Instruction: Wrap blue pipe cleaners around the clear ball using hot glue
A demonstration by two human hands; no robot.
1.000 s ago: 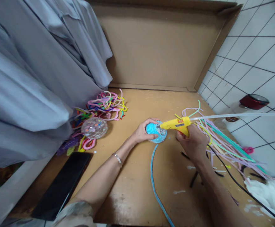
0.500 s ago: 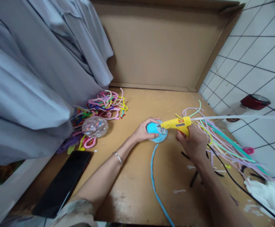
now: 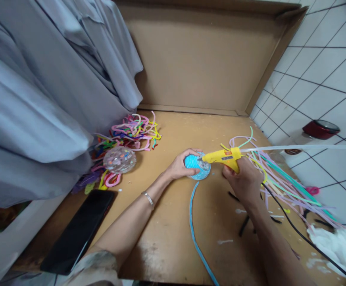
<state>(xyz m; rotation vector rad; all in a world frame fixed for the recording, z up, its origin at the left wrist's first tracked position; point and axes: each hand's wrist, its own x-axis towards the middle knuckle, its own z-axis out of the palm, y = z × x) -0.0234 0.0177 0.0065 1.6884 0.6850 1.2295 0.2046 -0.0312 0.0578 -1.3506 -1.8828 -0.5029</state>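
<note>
My left hand point(image 3: 181, 165) is closed round the left side of a rounded object wrapped in blue pipe cleaner point(image 3: 201, 171). A patch of the object's surface shows uncovered near its top. My right hand point(image 3: 246, 178) grips a yellow glue gun point(image 3: 223, 156), its nozzle pointing left at that patch; whether the tip touches it is too small to tell. A long clear glue stick point(image 3: 295, 147) sticks out of the gun's back. From just below the wrapped object, a blue pipe cleaner strand point(image 3: 192, 226) runs down to the table's front edge.
On the wooden table point(image 3: 161, 238), a clear ball point(image 3: 120, 159) rests by tangled pipe cleaners point(image 3: 137, 129), with a black phone point(image 3: 79, 230) nearer me. Pipe cleaners point(image 3: 289, 178), a black cord point(image 3: 292, 228) and white stuffing point(image 3: 336, 242) lie right. A cardboard panel point(image 3: 197, 59) stands behind.
</note>
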